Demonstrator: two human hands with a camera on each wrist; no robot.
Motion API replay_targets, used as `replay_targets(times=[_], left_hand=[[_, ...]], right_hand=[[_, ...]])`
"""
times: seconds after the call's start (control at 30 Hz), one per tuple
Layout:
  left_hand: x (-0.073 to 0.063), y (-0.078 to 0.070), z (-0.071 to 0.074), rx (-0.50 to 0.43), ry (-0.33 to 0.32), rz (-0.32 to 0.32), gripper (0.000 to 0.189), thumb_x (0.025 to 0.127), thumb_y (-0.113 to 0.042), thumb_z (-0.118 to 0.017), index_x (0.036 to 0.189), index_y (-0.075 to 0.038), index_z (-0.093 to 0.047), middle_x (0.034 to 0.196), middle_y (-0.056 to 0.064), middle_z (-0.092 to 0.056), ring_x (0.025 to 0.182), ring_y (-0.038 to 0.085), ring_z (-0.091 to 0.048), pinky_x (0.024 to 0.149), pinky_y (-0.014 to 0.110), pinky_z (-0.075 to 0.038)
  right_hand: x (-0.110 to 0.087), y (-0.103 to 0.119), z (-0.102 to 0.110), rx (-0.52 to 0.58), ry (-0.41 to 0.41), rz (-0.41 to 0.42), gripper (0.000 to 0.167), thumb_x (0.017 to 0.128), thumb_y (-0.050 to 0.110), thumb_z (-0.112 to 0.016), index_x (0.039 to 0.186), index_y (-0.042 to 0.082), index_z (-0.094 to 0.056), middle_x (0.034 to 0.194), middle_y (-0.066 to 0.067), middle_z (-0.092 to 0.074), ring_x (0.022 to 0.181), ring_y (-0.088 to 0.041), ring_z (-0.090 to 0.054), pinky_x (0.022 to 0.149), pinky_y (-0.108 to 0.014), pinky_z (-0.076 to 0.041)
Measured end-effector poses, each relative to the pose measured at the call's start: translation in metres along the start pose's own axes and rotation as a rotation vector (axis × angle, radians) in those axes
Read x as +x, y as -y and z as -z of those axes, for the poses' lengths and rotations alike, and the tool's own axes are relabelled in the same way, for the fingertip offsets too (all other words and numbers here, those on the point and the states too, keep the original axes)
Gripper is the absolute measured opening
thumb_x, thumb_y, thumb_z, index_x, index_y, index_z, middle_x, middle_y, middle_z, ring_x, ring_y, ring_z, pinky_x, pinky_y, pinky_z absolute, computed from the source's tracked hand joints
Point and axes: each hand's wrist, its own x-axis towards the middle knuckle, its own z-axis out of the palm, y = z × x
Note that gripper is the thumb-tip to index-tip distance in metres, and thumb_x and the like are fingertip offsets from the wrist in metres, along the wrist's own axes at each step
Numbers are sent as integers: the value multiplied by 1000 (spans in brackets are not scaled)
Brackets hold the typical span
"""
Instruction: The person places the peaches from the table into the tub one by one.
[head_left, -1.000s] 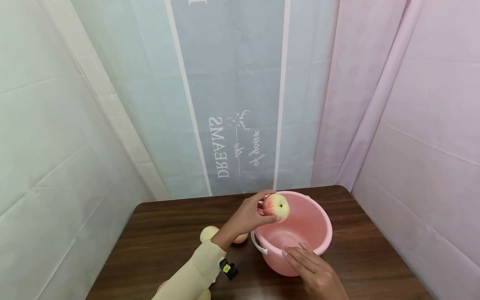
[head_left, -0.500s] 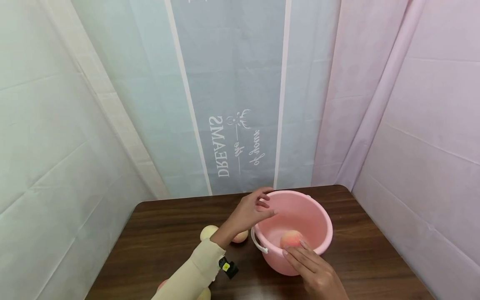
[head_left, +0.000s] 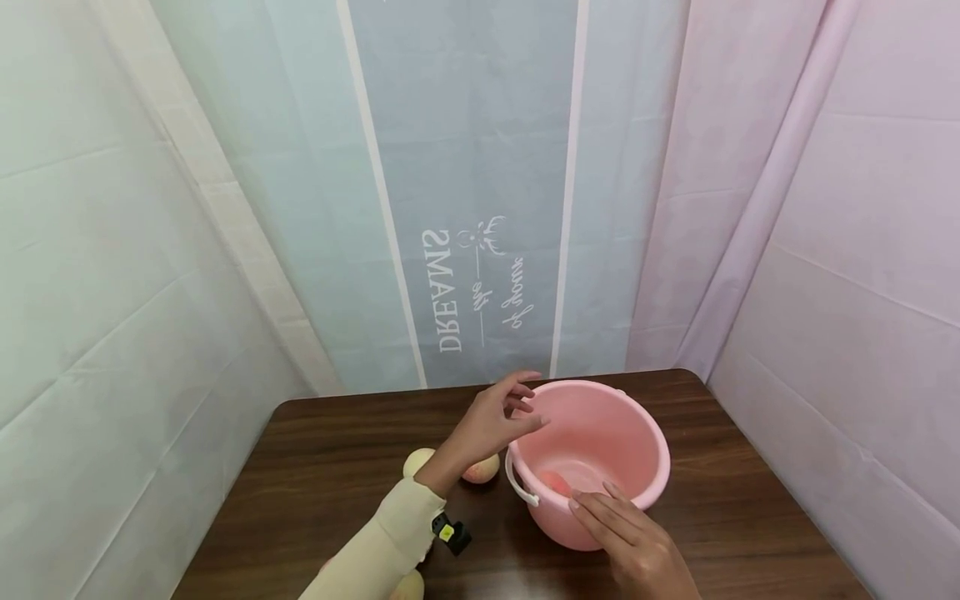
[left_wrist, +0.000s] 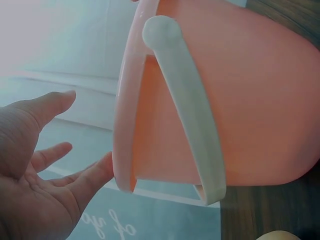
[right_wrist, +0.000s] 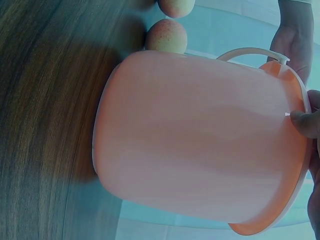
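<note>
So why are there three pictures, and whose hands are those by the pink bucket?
They are one person's two bare hands; there is no machine. The big picture comes from a camera on the person's head, looking down at a brown table. The other two come from small cameras on each wrist, so the pink bucket looks huge and sideways. The left hand hovers open at the bucket's rim, holding nothing. The right hand rests straight fingers on the near rim. One peach lies inside the bucket. Two more peaches sit on the table beside it.
</note>
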Motion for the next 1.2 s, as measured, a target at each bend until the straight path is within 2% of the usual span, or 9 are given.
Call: replay_targets(times=[0.07,0.17,0.43,0.63,0.77,0.87,0.97,1.1,1.2], left_hand=[[-1,1,0,0,-1,2,62,90,-32,-78,146,-29,-51,130,14,-62,111,25,-67,96,45,-53],[-2,2,1,0,-12,0,61,90,-32,-79,145,-28,-53,129,15,-63,112,26,-67,93,43,-55],[-6,8,7,-14,-28,9,62,90,-29,-80,146,-26,-52,128,16,-63,113,28,-66,88,30,-56],[-10,12,14,-35,-61,9,61,90,-25,-80,144,-25,-54,126,15,-63,113,27,-66,88,35,-57],[-14,16,18,-6,-76,17,61,90,-25,-80,145,-24,-54,125,9,-64,113,26,-66,90,40,-56],[-17,19,21,15,-79,43,62,89,-28,-81,145,-27,-53,125,4,-63,113,22,-65,90,38,-56],[-19,23,23,24,-84,60,64,88,-31,-81,145,-28,-53,125,2,-63,114,21,-65,90,34,-56],[-23,28,26,5,-86,58,62,89,-30,-81,145,-26,-53,126,5,-63,114,27,-65,88,34,-57],[-26,32,28,-14,-85,60,62,90,-29,-80,145,-25,-53,126,9,-63,115,31,-64,88,36,-58]], right_hand=[[-2,1,0,4,10,-14,42,104,-3,-33,109,-5,-75,114,-15,-74,103,-25,-68,113,-33,-38],[-3,1,0,4,17,-22,43,105,-1,-33,110,-5,-75,113,-16,-74,103,-25,-68,113,-32,-38],[4,0,0,-3,-43,38,40,100,-8,-36,104,-6,-75,107,-18,-75,101,-24,-69,111,-33,-41],[11,0,0,-14,-71,47,40,99,-10,-36,102,-6,-76,103,-19,-75,98,-24,-70,110,-33,-42],[12,0,0,-15,-78,42,39,99,-10,-37,102,-6,-76,102,-19,-75,104,-22,-70,110,-33,-42],[12,0,1,-18,-81,34,38,99,-9,-38,103,-6,-76,103,-19,-75,106,-21,-69,110,-33,-42],[10,0,0,-22,-81,24,38,100,-9,-39,104,-5,-76,103,-18,-75,102,-22,-71,109,-34,-44],[8,1,-2,-20,-73,17,37,100,-8,-39,105,-5,-76,104,-18,-75,94,-25,-71,107,-35,-45],[7,0,-3,-16,-68,17,37,100,-8,-40,106,-5,-76,105,-18,-75,94,-26,-71,107,-36,-45]])
